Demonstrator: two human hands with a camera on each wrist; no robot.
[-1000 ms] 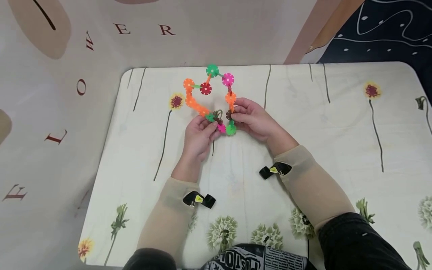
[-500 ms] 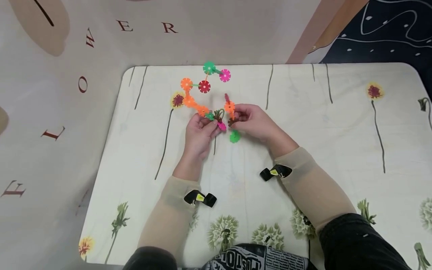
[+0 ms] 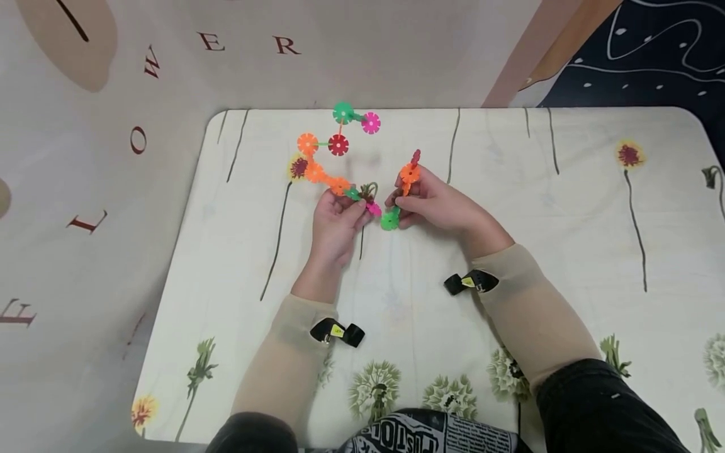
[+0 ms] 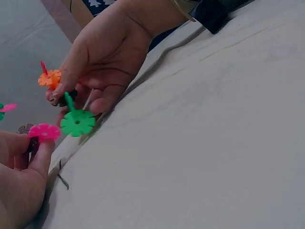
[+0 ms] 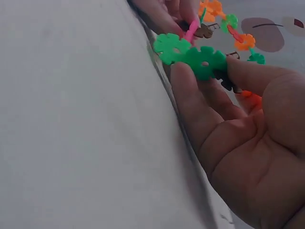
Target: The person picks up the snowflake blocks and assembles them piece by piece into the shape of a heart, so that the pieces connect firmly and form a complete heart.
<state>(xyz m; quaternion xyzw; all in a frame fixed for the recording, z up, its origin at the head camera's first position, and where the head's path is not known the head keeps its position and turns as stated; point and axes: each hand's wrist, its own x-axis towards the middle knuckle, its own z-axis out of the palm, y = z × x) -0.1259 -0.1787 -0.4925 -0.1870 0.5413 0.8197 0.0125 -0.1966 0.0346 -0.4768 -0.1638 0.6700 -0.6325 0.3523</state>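
Note:
My left hand (image 3: 335, 229) pinches the near end of a long chain of plastic snowflake discs (image 3: 315, 172). Orange, red, green and magenta discs of this chain curve away toward the table's far edge. Its pink end disc (image 4: 44, 132) sticks out past my left fingertips. My right hand (image 3: 438, 204) pinches a shorter snowflake disc chain by a dark brown disc (image 5: 228, 81). An orange disc (image 3: 410, 173) and a red one rise above those fingers, and a light green disc (image 4: 77, 122) points toward the pink one. Whether pink and green touch, I cannot tell.
A white cloth with printed flowers (image 3: 629, 154) covers the table (image 3: 566, 220). Beyond the far edge hangs a pale backdrop with letters (image 3: 287, 44), and dark patterned fabric (image 3: 657, 56) lies at the far right. Both wrists wear small black cameras (image 3: 354, 335).
The red disc has come away from the magenta disc, parting the loop at its right side. My right hand has moved slightly right with the shorter chain; my left hand has barely moved.

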